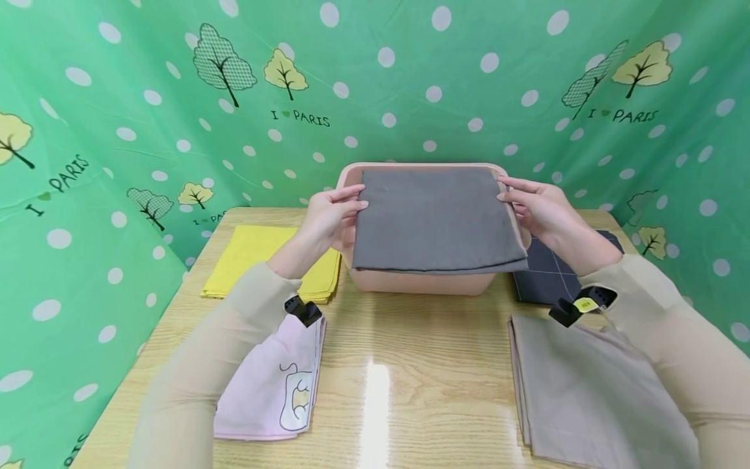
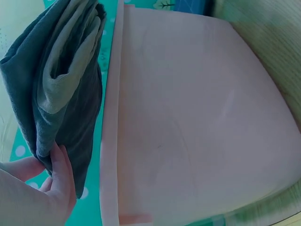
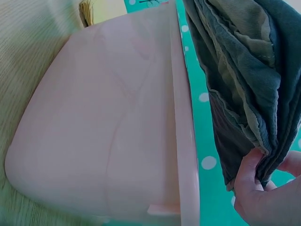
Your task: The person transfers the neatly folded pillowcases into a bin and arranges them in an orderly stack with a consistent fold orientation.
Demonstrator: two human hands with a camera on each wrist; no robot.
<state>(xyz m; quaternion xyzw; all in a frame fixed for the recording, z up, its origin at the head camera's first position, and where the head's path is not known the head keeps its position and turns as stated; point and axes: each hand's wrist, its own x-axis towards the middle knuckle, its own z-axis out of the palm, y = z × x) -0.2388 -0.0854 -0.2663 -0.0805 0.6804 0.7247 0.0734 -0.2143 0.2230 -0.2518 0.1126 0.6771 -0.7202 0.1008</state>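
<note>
A folded dark grey cloth (image 1: pixel 433 218) is held level over the pink plastic bin (image 1: pixel 418 282), covering most of its opening. My left hand (image 1: pixel 329 218) pinches the cloth's left edge between thumb and fingers. On the opposite side my right hand (image 1: pixel 541 212) grips the right edge the same way. Several folded layers of the cloth (image 2: pixel 70 84) show above the bin's rim (image 2: pixel 110 127) in the left wrist view. From the right wrist, the cloth (image 3: pixel 244 84) also appears above the rim, pinched near its lower corner. The inside of the bin is mostly hidden.
Folded cloths lie around the bin on the wooden table (image 1: pixel 433 371): yellow (image 1: pixel 252 251) at left, pink with a printed figure (image 1: pixel 263 384) in front of it, dark navy with lines (image 1: pixel 545 277) at right, and grey-beige (image 1: pixel 592 391) front right. A green dotted curtain (image 1: pixel 410 85) hangs behind.
</note>
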